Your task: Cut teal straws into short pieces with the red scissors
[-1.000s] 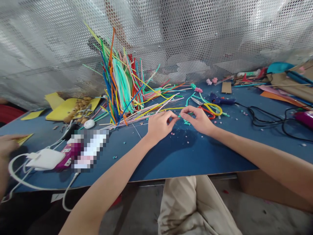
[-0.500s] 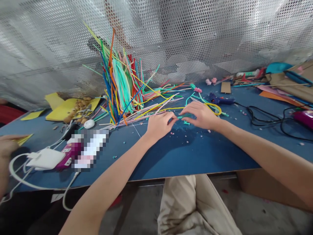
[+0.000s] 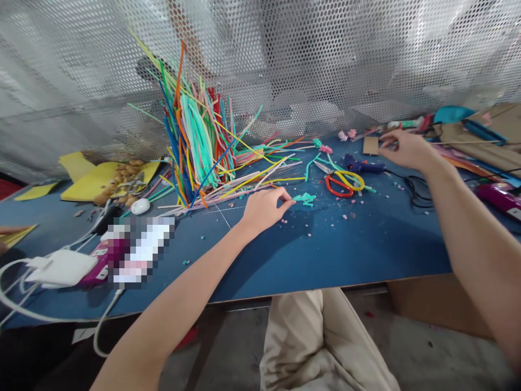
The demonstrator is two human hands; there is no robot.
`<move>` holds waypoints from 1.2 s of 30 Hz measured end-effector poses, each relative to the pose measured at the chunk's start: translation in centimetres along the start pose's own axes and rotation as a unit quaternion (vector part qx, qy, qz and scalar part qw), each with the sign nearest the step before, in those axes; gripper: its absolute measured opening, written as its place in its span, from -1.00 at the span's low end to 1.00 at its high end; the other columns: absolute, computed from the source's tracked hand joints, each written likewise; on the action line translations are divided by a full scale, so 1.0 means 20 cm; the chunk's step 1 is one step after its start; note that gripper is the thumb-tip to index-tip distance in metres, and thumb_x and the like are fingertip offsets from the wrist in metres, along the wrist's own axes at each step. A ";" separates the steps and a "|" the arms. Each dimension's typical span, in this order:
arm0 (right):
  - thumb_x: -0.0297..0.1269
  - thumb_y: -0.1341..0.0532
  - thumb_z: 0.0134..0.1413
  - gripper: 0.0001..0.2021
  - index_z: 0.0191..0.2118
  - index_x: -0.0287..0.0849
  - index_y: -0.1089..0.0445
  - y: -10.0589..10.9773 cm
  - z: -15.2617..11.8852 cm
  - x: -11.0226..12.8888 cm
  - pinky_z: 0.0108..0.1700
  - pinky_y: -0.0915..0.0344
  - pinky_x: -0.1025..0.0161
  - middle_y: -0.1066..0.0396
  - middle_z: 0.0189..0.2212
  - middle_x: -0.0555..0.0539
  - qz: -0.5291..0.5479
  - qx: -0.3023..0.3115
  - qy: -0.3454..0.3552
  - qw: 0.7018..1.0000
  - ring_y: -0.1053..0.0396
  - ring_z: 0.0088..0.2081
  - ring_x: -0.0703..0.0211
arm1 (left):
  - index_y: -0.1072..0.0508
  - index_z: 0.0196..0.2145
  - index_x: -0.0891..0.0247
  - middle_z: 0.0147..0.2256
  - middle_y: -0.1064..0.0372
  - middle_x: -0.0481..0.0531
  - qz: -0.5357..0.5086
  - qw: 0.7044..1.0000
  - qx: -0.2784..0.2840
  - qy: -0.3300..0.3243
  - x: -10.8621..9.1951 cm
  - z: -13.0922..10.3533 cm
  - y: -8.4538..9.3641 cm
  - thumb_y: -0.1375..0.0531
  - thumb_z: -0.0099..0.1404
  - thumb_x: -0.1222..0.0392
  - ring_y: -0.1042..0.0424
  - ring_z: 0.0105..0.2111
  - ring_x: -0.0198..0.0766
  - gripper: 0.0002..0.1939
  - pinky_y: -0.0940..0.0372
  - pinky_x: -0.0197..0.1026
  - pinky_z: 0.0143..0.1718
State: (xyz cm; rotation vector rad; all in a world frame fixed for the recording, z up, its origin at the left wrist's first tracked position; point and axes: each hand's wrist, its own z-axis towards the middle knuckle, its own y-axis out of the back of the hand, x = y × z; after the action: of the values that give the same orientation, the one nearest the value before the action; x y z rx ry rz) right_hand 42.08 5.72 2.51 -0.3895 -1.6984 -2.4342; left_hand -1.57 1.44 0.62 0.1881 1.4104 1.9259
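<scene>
My left hand (image 3: 268, 210) is closed in a pinch on a small teal pipe-cleaner shape (image 3: 304, 199), whose bent ends stick out to the right of the fingertips. My right hand (image 3: 405, 147) reaches to the back right with its fingers apart. Its fingertips are beside the right edge of a small cardboard square (image 3: 370, 145); whether they touch it I cannot tell. Between the hands lie scissors with red and yellow handles (image 3: 339, 184) and a dark blue glue gun (image 3: 364, 165).
Pipe cleaners of many colours (image 3: 199, 141) stand bundled at the back left, with loose ones around them. A phone (image 3: 142, 252), a white charger (image 3: 61, 269) and cables lie at left. Another person's hand (image 3: 6, 233) shows at the left edge. A perforated metal screen (image 3: 309, 60) backs the table.
My right hand has left the teal piece and moved right and back to the cardboard square, uncovering the scissors. My left hand stays in place, still pinching the teal piece.
</scene>
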 end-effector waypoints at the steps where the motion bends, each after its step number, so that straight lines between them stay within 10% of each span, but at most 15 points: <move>1: -0.31 -0.23 0.27 -0.47 0.30 -0.36 -0.29 -0.05 0.02 -0.04 0.09 -0.21 0.12 -0.46 0.11 -0.41 -0.012 0.073 0.006 0.997 -0.40 0.04 0.02 | -0.60 -0.30 0.13 -0.43 -0.57 -0.09 -0.003 1.000 0.001 0.003 0.00 0.00 0.00 -0.28 0.37 -0.05 -0.48 -0.43 -0.26 -0.77 -0.18 -0.21 -0.37; 6: -0.15 -0.19 0.25 -0.45 0.34 -0.01 -0.32 -0.21 0.04 -0.05 0.13 -0.11 -0.30 -0.11 0.37 -0.41 -0.100 0.168 -0.002 0.981 -0.05 0.29 -0.50 | -0.60 -0.29 0.14 -0.47 -0.53 -0.08 -0.019 1.000 0.000 0.014 0.01 0.00 0.00 -0.28 0.37 -0.04 -0.50 -0.39 -0.23 -0.78 -0.20 -0.22 -0.36; 22: -0.33 -0.29 0.08 -0.54 0.12 -0.26 -0.52 -0.18 0.03 0.05 0.11 -0.10 -0.25 -0.33 0.14 -0.53 -0.081 0.055 0.055 0.994 -0.18 0.18 -0.36 | -0.58 -0.31 0.14 -0.42 -0.57 -0.07 -0.034 0.999 -0.005 0.008 0.03 0.00 0.00 -0.25 0.40 -0.08 -0.51 -0.39 -0.25 -0.73 -0.22 -0.23 -0.38; 27: -0.49 -0.19 0.08 -0.70 -0.09 -0.18 -0.56 -0.11 -0.04 0.30 -0.02 -0.34 0.07 -0.54 -0.11 -0.21 0.135 -0.071 0.279 0.948 -0.42 -0.22 0.11 | -0.58 -0.30 0.12 -0.41 -0.57 -0.09 -0.033 0.999 -0.003 0.001 0.01 0.00 0.00 -0.26 0.39 -0.09 -0.49 -0.43 -0.26 -0.74 -0.22 -0.23 -0.39; 36: -0.06 -0.27 0.28 -0.74 -0.07 -0.08 -0.57 -0.29 -0.33 0.83 -0.07 -0.38 0.07 -0.61 -0.10 -0.10 0.160 -0.002 0.446 0.881 -0.54 -0.12 0.02 | -0.59 -0.26 0.11 -0.40 -0.57 -0.08 -0.019 1.000 0.004 -0.007 0.01 0.00 0.01 -0.25 0.41 -0.08 -0.49 -0.42 -0.26 -0.75 -0.18 -0.23 -0.40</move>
State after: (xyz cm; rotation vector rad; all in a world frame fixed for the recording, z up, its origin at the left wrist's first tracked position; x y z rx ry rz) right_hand 23.87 2.02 -0.03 0.3872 -1.0962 -1.8860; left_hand -1.79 1.42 0.71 0.1760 1.4029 1.8843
